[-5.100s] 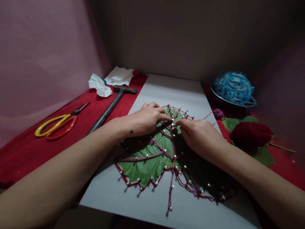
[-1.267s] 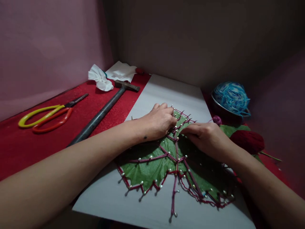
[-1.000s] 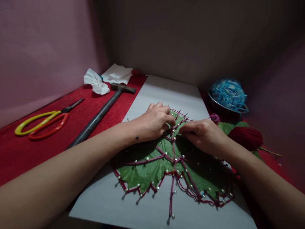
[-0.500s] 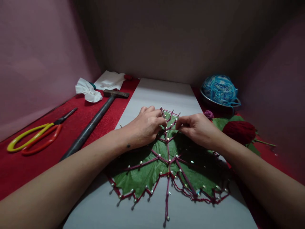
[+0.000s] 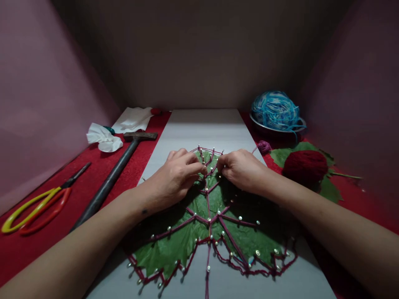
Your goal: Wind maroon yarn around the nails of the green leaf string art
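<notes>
A: Quick one: your left hand (image 5: 187, 174), what's it doing?

B: Fingers curled low over the upper leaf (image 5: 201, 201), by the middle line of nails. Can't tell if you've got yarn in them; the tips are hidden.

A: Your right hand (image 5: 238, 168)?

B: Thumb and forefinger bunched together just across from it. Same problem: can't make out any strand between them.

A: And the leaf?

B: Lying on the white board (image 5: 204, 128) under both your hands, nails around its edge and along the veins, purple yarn (image 5: 232, 240) strung between them.

A: So what could bite you?

B: Pull too hard and you could tip a nail or tear the leaf around it. Go too slack and a loop could ride up over a nail head.

A: Other spots?

B: Lower right, your red yarn (image 5: 260, 272) hangs wavy and loose; a sleeve-less forearm brushing it might lift it off. Also, a strand runs toward the purple ball (image 5: 264, 147); a snag there could jerk your tension. And your own shadow darkens the right half, so a nail's easily missed.
</notes>
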`<state>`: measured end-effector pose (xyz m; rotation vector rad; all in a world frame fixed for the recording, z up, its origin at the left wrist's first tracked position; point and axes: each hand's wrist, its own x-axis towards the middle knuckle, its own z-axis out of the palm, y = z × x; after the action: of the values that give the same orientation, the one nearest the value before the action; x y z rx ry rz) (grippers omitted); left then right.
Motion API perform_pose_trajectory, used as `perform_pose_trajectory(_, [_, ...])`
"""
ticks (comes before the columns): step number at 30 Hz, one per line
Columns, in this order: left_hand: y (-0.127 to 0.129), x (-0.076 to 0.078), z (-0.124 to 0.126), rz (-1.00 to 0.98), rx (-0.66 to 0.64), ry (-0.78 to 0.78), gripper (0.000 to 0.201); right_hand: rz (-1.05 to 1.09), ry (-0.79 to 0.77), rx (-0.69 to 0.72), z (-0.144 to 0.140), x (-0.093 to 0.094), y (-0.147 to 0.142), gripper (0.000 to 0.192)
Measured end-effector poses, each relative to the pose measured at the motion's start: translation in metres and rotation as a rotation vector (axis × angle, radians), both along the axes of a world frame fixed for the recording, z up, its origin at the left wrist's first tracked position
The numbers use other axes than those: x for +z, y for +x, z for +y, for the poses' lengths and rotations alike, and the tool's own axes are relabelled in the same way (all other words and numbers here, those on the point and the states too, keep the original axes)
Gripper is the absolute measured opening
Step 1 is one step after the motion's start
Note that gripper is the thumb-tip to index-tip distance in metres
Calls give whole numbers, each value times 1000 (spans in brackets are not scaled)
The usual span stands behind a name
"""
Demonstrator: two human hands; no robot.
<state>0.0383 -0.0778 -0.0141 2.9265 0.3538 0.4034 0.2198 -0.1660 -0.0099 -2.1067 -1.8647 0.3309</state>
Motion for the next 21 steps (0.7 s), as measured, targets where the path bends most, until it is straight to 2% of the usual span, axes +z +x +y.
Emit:
perform_pose_trajectory(6, [1,-1,1,25,24,19,25,134,8,-1,1,1,6,24])
perform_pose_trajectory(12, [-1,6,-3,-25,38,37,27,291,15,6,3,0,11,16])
perform_pose_trajectory(21, [-1,5,-2,-36,20,61,21,391,-25,32,5,-2,16,14])
